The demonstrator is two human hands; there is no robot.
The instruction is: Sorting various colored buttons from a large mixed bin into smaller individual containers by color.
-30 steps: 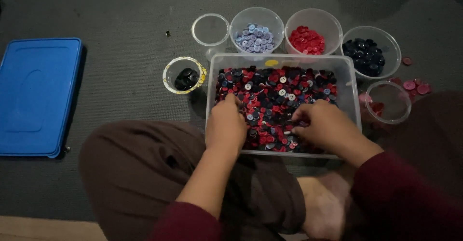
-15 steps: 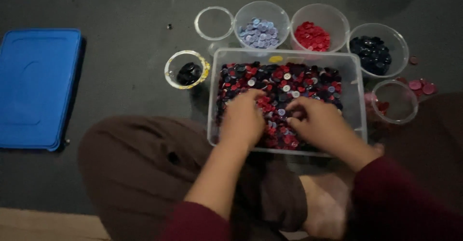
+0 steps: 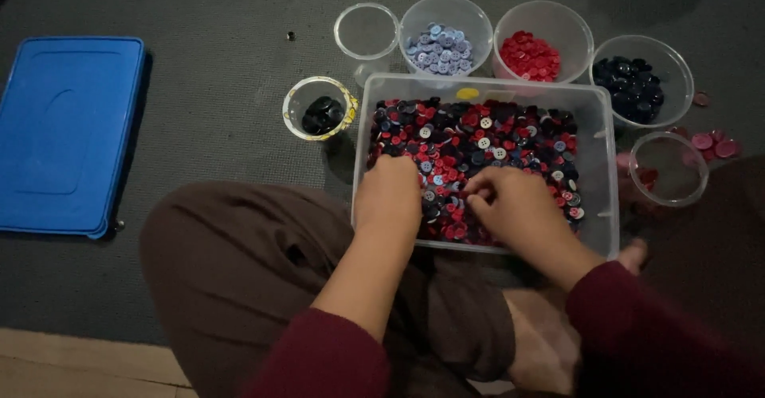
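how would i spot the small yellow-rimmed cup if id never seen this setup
Find the big clear bin of mixed buttons on the grey floor. Just off its far left corner stands the small cup. Alone among the clear cups around the bin, it has a yellow rim, and it holds black buttons.

1 head cam, looking steeply down over the person's lap at the clear bin (image 3: 603, 176) on the grey floor (image 3: 223, 63), framing it close; no 2nd view.
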